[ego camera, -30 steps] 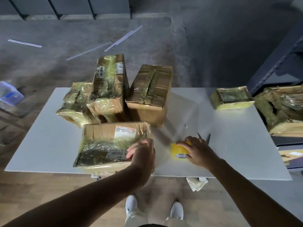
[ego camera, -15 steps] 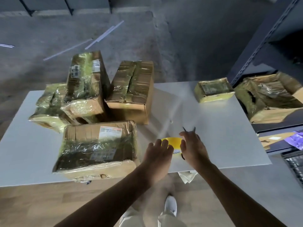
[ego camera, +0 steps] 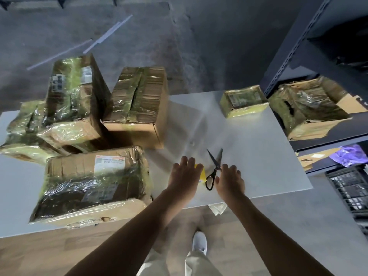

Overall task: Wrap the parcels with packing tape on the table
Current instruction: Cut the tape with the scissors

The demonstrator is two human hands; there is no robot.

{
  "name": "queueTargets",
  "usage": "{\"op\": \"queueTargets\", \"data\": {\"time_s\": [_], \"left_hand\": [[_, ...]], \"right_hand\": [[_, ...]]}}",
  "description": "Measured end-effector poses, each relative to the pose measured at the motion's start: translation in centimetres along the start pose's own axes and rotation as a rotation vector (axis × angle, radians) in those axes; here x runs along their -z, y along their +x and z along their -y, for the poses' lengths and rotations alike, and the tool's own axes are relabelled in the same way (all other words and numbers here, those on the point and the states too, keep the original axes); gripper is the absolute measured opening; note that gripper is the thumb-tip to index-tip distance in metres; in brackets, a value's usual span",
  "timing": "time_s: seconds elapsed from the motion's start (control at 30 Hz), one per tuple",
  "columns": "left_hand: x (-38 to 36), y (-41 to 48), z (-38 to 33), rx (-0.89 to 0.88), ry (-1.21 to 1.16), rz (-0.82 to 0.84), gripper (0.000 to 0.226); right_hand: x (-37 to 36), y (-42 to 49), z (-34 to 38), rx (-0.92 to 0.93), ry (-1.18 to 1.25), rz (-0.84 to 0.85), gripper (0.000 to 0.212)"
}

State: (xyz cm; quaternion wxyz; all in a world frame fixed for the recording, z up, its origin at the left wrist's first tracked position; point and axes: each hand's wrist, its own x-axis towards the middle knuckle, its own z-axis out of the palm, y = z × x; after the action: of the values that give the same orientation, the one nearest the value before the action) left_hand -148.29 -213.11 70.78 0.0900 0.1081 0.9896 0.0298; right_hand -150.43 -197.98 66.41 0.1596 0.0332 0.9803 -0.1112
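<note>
Fingers [ego camera: 191,163] of the left hand [ego camera: 184,176] are lying straight over the tape roll [ego camera: 201,173]; the right hand [ego camera: 230,180] is resting relaxed and empty beside the scissors [ego camera: 217,166].

The white worktop [ego camera: 258,152] carries five tape-wrapped cardboard parcels.

- Large flat parcel [ego camera: 91,184]: at the near left edge, label facing up.
- Low parcel [ego camera: 18,134]: at the far left.
- Tall parcel [ego camera: 73,100]: tilted, resting against the low parcel.
- Box parcel [ego camera: 139,106]: mid-worktop, just beside the tall parcel.
- Small parcel [ego camera: 245,101]: at the far right corner, well apart from the rest.

Black-handled scissors [ego camera: 214,169] lie near the front edge, blades parted and pointing away. A yellow tape roll [ego camera: 200,173], only partly visible, sits just left of the scissors' handles.
</note>
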Motion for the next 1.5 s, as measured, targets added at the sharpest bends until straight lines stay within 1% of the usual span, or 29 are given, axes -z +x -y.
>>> {"op": "queueTargets", "data": {"time_s": [0.13, 0.2, 0.37, 0.5, 0.7, 0.77, 0.83, 0.93, 0.97, 1.1, 1.2, 1.3, 1.4, 1.5], "left_hand": [[-0.2, 0.5, -0.3, -0.038, 0.027, -0.01, 0.037], [-0.3, 0.6, -0.6, -0.044, 0.036, -0.01, 0.037], [-0.2, 0.7, -0.5, -0.03, 0.036, -0.013, 0.04], [-0.2, 0.6, -0.2, -0.017, 0.015, -0.011, 0.042], [0.1, 0.5, 0.0, -0.03, -0.048, -0.018, 0.039], [0.3, 0.6, 0.0, 0.008, -0.135, -0.068, 0.035], [0.9, 1.0, -0.3, 0.117, -0.32, -0.11, 0.033], [2.1, 1.9, -0.7, 0.32, -0.701, -0.041, 0.035], [2.5, 2.0, -0.8, 0.358, -0.788, -0.021, 0.035], [3.5, 1.7, -0.6, 0.405, -0.931, -0.021, 0.02], [4.1, 1.2, -0.4, 0.52, -1.145, -0.034, 0.014], [4.4, 0.6, 0.0, 0.514, -1.108, -0.089, 0.015], [4.5, -0.5, 0.4, 0.52, -1.059, -0.145, 0.017], [4.3, -1.6, 1.0, 0.533, -1.008, -0.145, 0.022]], "right_hand": [[-1.3, 0.5, -0.6, -0.108, -0.055, 0.104, 0.047], [-1.7, 0.9, -0.4, -0.126, -0.09, 0.119, 0.052], [-2.0, 1.7, 0.2, -0.129, -0.137, 0.116, 0.037], [-1.9, 1.8, 0.1, -0.146, -0.097, 0.143, 0.038], [-0.1, 2.2, -0.2, -0.131, -0.018, 0.099, 0.028], [0.9, 2.1, -0.2, -0.116, 0.022, 0.068, 0.026], [2.1, 1.7, 0.1, -0.082, 0.061, 0.017, 0.026], [3.7, 0.7, 1.2, -0.003, 0.102, -0.076, 0.023], [4.1, 0.4, 1.7, 0.03, 0.115, -0.106, 0.022], [5.2, -0.8, 3.8, 0.124, 0.202, -0.173, 0.019], [5.9, -1.2, 4.9, 0.147, 0.251, -0.151, 0.02], [6.5, -1.5, 5.4, 0.144, 0.409, -0.057, 0.027], [6.5, -1.9, 5.6, 0.241, 0.581, 0.092, 0.029], [6.2, -2.5, 5.9, 0.311, 0.736, 0.205, 0.032]]}}
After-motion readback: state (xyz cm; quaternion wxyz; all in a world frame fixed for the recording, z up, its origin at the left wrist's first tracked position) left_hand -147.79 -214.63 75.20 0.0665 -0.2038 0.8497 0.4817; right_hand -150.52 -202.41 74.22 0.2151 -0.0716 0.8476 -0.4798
